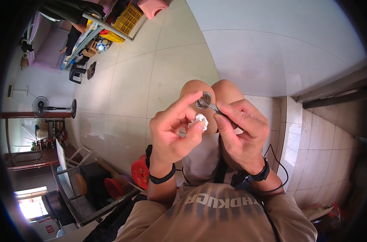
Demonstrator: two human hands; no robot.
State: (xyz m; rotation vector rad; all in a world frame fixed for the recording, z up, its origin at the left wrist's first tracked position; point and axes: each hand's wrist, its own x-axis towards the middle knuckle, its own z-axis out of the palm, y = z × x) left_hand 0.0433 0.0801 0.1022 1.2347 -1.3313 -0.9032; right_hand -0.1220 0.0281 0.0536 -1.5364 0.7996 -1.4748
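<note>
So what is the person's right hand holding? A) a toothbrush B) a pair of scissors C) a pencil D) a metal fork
D: the right hand pinches the handle of a metal fork, its prongs up by the left hand, which holds a crumpled white wad.

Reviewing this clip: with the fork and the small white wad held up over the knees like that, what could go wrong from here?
1. The right hand pinches the metal fork only at its thin handle, so it could twist or slip and drop onto the tiled floor.
2. The left hand grips the small crumpled white wad with just its fingertips; it might fall.
3. The tines sit close to the left index finger and could poke it.
</note>
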